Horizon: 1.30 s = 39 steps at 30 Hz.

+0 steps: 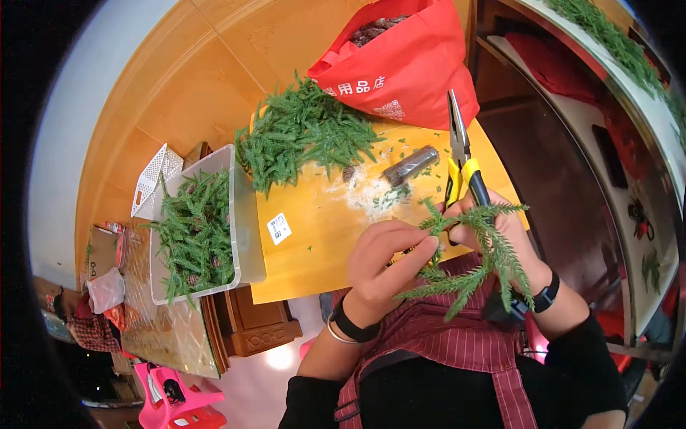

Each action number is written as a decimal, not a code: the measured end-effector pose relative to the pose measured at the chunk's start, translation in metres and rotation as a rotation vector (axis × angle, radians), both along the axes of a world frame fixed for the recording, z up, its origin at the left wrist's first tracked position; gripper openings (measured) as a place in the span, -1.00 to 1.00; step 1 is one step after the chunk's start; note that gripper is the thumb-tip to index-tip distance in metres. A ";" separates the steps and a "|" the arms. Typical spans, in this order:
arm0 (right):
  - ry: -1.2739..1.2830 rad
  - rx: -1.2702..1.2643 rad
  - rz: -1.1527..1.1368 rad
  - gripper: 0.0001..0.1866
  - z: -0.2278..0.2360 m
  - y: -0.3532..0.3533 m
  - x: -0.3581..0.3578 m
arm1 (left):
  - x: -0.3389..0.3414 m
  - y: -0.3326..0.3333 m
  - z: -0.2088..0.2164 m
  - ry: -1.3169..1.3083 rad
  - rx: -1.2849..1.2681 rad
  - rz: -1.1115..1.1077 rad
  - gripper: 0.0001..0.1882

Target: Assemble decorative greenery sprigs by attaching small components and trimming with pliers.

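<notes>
An artificial green pine sprig [493, 254] with several drooping branches is held between both hands, close to my apron. My left hand [379, 268] pinches it near its stem, thumb and fingers pressed together. In my right hand [509, 227] are long-nose pliers [458, 136] with yellow and black handles, their jaws pointing away from me and together. The right fingers also touch the sprig near its middle. What the left fingertips pinch exactly is partly hidden by the needles. Beyond the hands, a dark brown cylinder [411, 166] lies on the yellow board [286, 268] beside white crumbs and green bits.
A heap of green sprigs [300, 132] covers the board's far left. A clear plastic bin [246, 243] with sprigs and pine cones stands at left, near a white perforated basket [151, 182]. At the back sits a red bag [407, 71] of pine cones. Shelving [557, 164] borders the right.
</notes>
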State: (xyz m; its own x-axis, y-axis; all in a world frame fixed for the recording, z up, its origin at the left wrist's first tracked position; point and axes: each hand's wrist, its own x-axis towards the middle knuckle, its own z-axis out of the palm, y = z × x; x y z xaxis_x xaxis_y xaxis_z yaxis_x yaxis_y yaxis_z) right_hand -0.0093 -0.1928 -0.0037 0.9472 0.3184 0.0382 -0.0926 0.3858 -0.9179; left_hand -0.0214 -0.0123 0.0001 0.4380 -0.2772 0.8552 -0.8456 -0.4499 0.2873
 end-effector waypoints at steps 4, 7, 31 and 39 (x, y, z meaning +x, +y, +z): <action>-0.079 -0.107 -0.039 -0.71 0.005 0.007 -0.004 | 0.001 -0.004 -0.002 -0.022 -0.003 0.002 -0.72; -0.037 -0.192 -0.072 -0.78 0.015 0.013 -0.005 | 0.000 -0.003 -0.003 -0.015 -0.001 0.013 -0.73; 0.015 -0.088 -0.070 -0.82 0.002 0.007 -0.005 | 0.002 -0.008 -0.005 0.003 -0.039 0.071 -0.74; -0.062 -0.402 0.117 -0.73 -0.002 -0.036 -0.025 | 0.004 0.001 -0.007 0.003 -0.078 0.142 -0.72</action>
